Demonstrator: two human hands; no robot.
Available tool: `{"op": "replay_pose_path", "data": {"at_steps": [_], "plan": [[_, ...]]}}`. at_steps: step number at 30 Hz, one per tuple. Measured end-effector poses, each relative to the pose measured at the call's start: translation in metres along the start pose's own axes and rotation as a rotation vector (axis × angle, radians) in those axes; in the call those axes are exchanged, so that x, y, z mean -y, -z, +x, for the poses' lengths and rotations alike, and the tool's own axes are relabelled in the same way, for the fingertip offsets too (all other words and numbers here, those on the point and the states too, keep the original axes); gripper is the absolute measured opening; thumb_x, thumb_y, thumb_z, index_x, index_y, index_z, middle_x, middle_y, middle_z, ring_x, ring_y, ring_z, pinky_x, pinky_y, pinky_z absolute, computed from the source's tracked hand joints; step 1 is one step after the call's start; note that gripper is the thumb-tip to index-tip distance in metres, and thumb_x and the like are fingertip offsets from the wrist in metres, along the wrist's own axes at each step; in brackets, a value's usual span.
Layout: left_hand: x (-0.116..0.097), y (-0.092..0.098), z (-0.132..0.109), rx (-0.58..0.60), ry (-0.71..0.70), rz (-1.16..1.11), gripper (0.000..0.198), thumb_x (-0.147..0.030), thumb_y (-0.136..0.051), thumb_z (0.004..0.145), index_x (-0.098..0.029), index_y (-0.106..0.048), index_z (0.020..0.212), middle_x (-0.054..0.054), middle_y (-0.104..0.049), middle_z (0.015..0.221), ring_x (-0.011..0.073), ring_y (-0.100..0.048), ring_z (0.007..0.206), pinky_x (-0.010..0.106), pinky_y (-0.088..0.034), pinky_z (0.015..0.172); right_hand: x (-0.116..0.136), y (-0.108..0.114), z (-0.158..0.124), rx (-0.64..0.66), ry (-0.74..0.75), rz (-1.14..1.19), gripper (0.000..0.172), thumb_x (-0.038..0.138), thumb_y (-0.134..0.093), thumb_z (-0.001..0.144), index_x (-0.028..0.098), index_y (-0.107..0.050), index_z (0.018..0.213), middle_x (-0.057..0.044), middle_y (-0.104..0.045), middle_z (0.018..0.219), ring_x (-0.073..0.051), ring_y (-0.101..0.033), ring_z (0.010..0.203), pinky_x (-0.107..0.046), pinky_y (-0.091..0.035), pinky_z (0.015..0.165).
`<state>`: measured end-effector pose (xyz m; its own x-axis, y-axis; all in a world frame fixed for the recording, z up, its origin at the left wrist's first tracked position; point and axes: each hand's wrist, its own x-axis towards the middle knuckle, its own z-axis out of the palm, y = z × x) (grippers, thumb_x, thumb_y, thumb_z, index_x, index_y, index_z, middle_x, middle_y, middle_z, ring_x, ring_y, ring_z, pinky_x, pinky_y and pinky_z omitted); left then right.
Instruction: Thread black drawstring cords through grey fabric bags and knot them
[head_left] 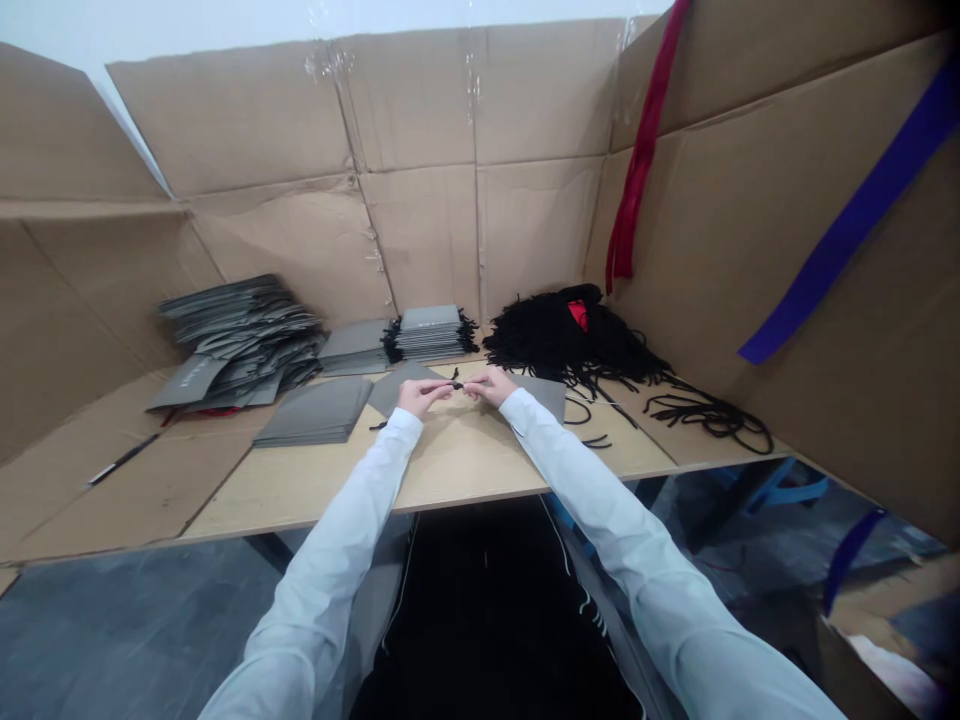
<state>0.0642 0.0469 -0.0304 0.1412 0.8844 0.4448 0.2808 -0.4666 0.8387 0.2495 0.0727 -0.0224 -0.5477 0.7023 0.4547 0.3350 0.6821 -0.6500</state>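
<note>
My left hand (424, 396) and my right hand (490, 386) meet above the middle of the table, fingertips pinched on a short piece of black cord (457, 384) between them. Grey sheets lie close by: one (397, 388) beside my left hand, another (549, 396) partly under my right wrist. Loose black cord ends (598, 441) show to the right of that sheet. A neat stack of grey sheets (313, 411) sits left of my left hand.
Behind stand a large grey pile (247, 340), a flat grey stack (355, 347), a stack with black cords (429, 333) and a black cord heap (566, 335). A pen (122, 461) lies left. Cardboard walls (420, 110) enclose the table; red (643, 150) and blue (847, 225) strips hang right.
</note>
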Motion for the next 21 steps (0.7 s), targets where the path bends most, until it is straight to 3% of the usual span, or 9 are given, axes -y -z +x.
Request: {"op": "replay_pose_path", "data": {"at_steps": [3,6,11,16,21], "plan": [[-0.002,-0.004,0.0,0.056,0.042,-0.028,0.044,-0.041,-0.062,0.056,-0.011,-0.062,0.087,0.006,-0.065,0.07,0.0149,-0.059,0.06,0.028,-0.048,0.062,0.0,-0.001,0.0,0.003,0.014,-0.026,0.03,0.034,-0.046,0.073,0.011,-0.062,0.062,0.0,-0.057,0.053,-0.01,-0.051,0.056,-0.02,-0.037,0.061],[-0.002,-0.011,0.0,0.103,0.056,0.103,0.038,-0.049,-0.048,0.067,-0.013,-0.06,0.072,-0.001,-0.055,0.047,0.0096,-0.05,0.043,0.023,-0.043,0.05,-0.001,-0.003,0.001,0.022,-0.006,-0.005,0.029,0.034,-0.047,0.072,0.011,-0.062,0.064,0.0,-0.056,0.052,-0.01,-0.05,0.054,-0.02,-0.036,0.058],[0.001,-0.02,0.0,-0.027,-0.035,0.316,0.046,-0.049,-0.028,0.077,-0.016,-0.051,0.053,-0.004,-0.043,0.039,0.0084,-0.042,0.041,0.02,-0.035,0.048,-0.001,-0.007,0.003,0.032,-0.02,0.048,0.028,0.034,-0.047,0.072,0.011,-0.061,0.064,-0.001,-0.055,0.051,-0.01,-0.05,0.053,-0.02,-0.037,0.059],[-0.003,-0.015,0.0,-0.171,-0.137,0.482,0.042,-0.044,-0.031,0.077,-0.017,-0.052,0.051,-0.001,-0.049,0.046,0.0104,-0.044,0.048,0.021,-0.031,0.05,0.002,-0.008,0.003,0.042,-0.004,0.07,0.03,0.034,-0.046,0.072,0.01,-0.061,0.063,-0.001,-0.056,0.052,-0.01,-0.051,0.054,-0.021,-0.038,0.061],[-0.006,-0.008,-0.001,-0.178,-0.145,0.522,0.045,-0.047,-0.034,0.075,-0.017,-0.049,0.045,-0.002,-0.04,0.038,0.0099,-0.039,0.042,0.023,-0.028,0.047,-0.002,-0.011,0.005,0.066,-0.011,0.01,0.027,0.032,-0.047,0.071,0.01,-0.062,0.064,-0.001,-0.057,0.053,-0.01,-0.05,0.053,-0.019,-0.037,0.056]]}}
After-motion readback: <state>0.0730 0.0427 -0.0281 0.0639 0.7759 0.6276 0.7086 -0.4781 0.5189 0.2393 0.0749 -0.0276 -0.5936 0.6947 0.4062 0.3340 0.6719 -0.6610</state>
